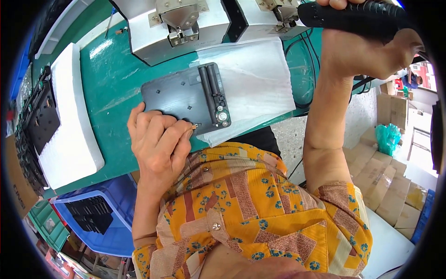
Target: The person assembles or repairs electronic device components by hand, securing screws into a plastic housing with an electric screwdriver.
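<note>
Hands well apart: left hand (pixel 160 139) bunched over the near edge of the black plastic panel (pixel 172 95), fingertips beside a small brass-coloured piece (pixel 194 126), can't tell if it's pinched; right hand (pixel 360 56) is wrapped around a black handheld tool (pixel 357 16), up by a latched metal box (pixel 281 23). Panel lies on the green worktop (pixel 111 69), its right end over a white sheet (pixel 260 79). Looks like placing the brass piece before fastening; next move probably calls for steadying the panel and bringing the tool square onto it.
</note>
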Motion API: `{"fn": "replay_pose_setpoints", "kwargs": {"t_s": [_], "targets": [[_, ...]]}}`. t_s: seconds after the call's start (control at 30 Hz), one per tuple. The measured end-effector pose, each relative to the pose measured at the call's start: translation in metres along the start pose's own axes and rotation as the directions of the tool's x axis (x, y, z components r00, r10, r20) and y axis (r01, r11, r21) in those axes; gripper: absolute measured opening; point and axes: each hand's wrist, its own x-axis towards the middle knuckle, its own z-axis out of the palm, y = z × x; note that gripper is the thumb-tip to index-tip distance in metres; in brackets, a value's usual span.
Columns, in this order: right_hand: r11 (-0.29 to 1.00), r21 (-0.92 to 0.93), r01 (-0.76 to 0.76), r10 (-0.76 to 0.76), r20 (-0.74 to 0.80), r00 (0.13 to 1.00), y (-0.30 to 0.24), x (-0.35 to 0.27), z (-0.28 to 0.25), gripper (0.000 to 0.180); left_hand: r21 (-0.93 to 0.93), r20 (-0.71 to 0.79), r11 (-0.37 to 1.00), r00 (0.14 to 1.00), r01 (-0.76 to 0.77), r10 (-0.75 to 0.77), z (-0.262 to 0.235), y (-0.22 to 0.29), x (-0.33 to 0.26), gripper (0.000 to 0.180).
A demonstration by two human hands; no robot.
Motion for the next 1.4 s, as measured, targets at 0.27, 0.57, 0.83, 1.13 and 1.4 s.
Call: {"fn": "replay_pose_setpoints", "kwargs": {"t_s": [0.27,0.57,0.83,1.13,1.4], "targets": [[0.998,-0.035,-0.047,0.046,-0.019,0.999,0.002,0.013,-0.016,0.069,-0.012,-0.004,1.0,1.0,-0.004,0.004,0.0,-0.001,0.002,0.017],[0.922,0.332,-0.2,0.124,0.236,0.964,0.003,0.022,-0.007,0.068,-0.017,-0.003,1.0,1.0,-0.027,0.027,-0.001,-0.001,0.0,0.016],[0.975,0.07,-0.209,0.216,-0.105,0.971,-0.026,-0.028,0.013,0.063,0.017,-0.03,1.0,0.999,0.011,-0.01,-0.001,-0.004,-0.01,0.014],[0.809,0.392,-0.439,0.452,0.064,0.89,0.002,-0.082,0.085,0.068,-0.123,0.026,0.992,0.999,0.027,-0.024,-0.015,0.0,0.001,0.012],[0.8,0.37,-0.473,0.46,0.128,0.879,0.003,-0.098,0.105,0.073,-0.166,-0.053,0.986,0.998,0.013,-0.022,-0.008,-0.003,-0.008,0.012]]}}
